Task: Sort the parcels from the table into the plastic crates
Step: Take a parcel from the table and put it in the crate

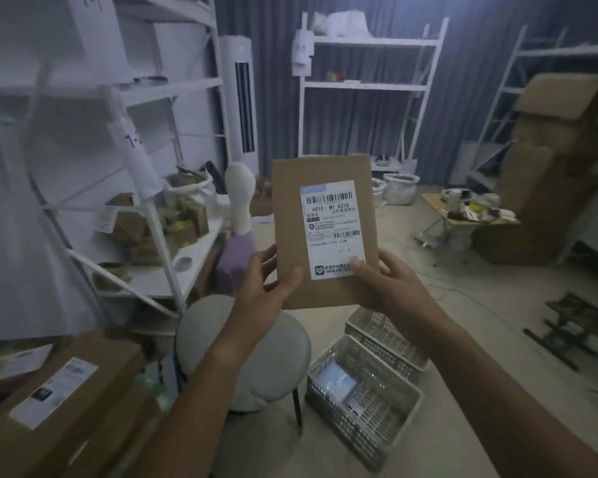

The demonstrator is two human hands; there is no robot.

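At frame centre I see a flat brown cardboard parcel (pixel 321 232), upright, its white barcode label facing me. Lower right of centre, two grey lattice plastic crates (pixel 363 391) stand side by side on the floor; the nearer holds a pale blue packet (pixel 337 382). More labelled brown parcels (pixel 59 405) lie lower left.
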